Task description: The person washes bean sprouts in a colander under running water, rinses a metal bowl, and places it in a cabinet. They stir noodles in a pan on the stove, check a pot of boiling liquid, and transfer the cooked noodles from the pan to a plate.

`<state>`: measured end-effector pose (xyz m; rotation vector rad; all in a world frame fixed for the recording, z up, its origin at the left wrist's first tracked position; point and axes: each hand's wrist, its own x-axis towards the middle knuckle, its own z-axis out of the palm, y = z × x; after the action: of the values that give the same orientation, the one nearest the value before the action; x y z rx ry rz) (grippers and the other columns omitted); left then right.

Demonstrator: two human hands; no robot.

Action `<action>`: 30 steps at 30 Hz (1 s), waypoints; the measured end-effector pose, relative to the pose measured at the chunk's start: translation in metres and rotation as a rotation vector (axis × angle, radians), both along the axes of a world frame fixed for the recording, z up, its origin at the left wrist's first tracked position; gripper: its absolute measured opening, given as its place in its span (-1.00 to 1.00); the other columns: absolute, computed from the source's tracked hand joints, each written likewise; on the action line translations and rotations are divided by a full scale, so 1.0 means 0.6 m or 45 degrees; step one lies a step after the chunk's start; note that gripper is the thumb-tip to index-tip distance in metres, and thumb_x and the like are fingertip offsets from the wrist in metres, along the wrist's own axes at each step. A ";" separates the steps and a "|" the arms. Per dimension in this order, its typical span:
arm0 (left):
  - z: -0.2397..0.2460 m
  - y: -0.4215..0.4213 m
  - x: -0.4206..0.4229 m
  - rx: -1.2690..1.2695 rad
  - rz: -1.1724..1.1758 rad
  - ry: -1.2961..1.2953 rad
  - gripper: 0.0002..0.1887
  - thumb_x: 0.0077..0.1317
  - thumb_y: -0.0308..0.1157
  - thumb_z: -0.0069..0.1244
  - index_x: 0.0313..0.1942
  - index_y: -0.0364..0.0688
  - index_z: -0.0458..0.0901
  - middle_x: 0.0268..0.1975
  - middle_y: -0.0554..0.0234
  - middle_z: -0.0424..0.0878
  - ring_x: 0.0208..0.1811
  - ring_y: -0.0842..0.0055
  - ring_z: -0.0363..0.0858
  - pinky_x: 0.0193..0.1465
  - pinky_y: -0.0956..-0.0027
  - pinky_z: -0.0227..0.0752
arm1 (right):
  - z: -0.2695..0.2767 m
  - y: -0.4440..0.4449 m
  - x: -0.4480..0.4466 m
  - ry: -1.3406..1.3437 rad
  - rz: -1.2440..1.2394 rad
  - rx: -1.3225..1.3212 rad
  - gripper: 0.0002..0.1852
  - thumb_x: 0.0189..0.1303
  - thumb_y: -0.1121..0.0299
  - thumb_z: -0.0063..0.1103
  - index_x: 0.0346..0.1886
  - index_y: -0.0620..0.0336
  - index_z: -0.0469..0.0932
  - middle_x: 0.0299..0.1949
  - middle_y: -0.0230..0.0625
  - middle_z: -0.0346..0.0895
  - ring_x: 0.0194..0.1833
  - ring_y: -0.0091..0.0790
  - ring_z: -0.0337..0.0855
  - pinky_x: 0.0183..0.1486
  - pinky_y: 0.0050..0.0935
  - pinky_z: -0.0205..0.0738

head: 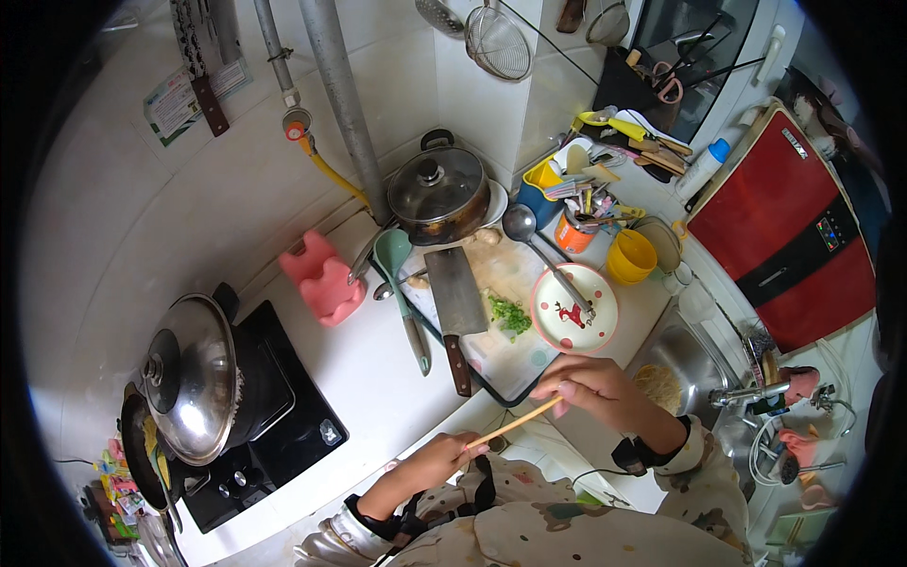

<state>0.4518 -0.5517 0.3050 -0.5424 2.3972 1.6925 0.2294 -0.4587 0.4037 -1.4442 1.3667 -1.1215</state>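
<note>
My left hand point(443, 457) grips one end of a thin wooden stick, perhaps chopsticks point(517, 424), in front of the counter's edge. The stick's other end lies in the fingers of my right hand point(584, 386), just below a round plate point(545, 312) with a reindeer picture. A steel ladle point(521, 225) rests with its handle on that plate. On the cutting board point(514, 379) lie a cleaver point(457, 290), chopped green onion point(510, 317) and ginger point(487, 237). A green spoon point(393, 248) lies along the board's left side.
A lidded pot point(191, 375) and a frying pan point(134, 439) stand on the black gas stove point(297, 418) at left. Behind the board is a glass-lidded pot point(439, 188). Yellow bowls point(631, 256) and utensil holders point(540, 191) stand at right, near the steel sink point(691, 347).
</note>
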 end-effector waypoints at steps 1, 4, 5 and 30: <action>-0.003 -0.006 0.003 0.011 -0.016 -0.024 -0.62 0.28 -0.11 -0.22 -0.16 -0.30 0.41 -0.40 -0.09 0.45 -0.37 0.17 0.45 -0.26 0.28 0.29 | 0.003 -0.001 -0.006 0.076 0.010 0.082 -0.73 0.26 0.41 -0.24 -0.32 0.34 0.50 -0.49 -0.35 0.48 -0.58 -0.57 0.41 -0.47 -0.64 0.31; -0.008 -0.014 0.018 -0.330 0.291 0.203 -0.46 0.20 -0.14 -0.08 0.09 -0.29 0.21 -0.08 -0.14 0.38 -0.07 0.17 0.40 0.00 0.32 0.24 | 0.018 -0.003 -0.040 0.193 -0.096 0.274 -0.77 0.18 0.43 -0.17 -0.34 0.28 0.53 -0.65 -0.42 0.42 -0.64 -0.62 0.35 -0.54 -0.63 0.29; -0.009 -0.018 0.025 -0.495 0.456 0.339 -0.36 0.18 -0.16 -0.04 0.17 -0.28 0.12 0.03 -0.16 0.33 0.04 0.17 0.36 0.10 0.33 0.20 | 0.022 -0.011 -0.058 0.081 -0.217 0.191 -0.78 0.15 0.44 -0.16 -0.35 0.28 0.54 -0.63 -0.42 0.42 -0.62 -0.64 0.36 -0.54 -0.64 0.29; 0.035 0.105 0.249 -0.078 1.174 -0.078 -0.44 0.25 -0.12 -0.16 0.15 -0.27 0.18 0.06 -0.07 0.34 0.02 0.29 0.40 0.04 0.32 0.29 | -0.251 -0.402 -0.556 1.924 -1.001 -0.489 -0.82 -0.01 0.29 -0.07 -0.60 0.08 0.49 -0.53 -0.27 0.50 -0.46 -0.24 0.52 -0.45 -0.27 0.38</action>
<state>0.6013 -0.4885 0.3258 -1.8892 2.2858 1.7999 -0.1045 -0.6999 0.2530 -2.2457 3.0678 -0.5770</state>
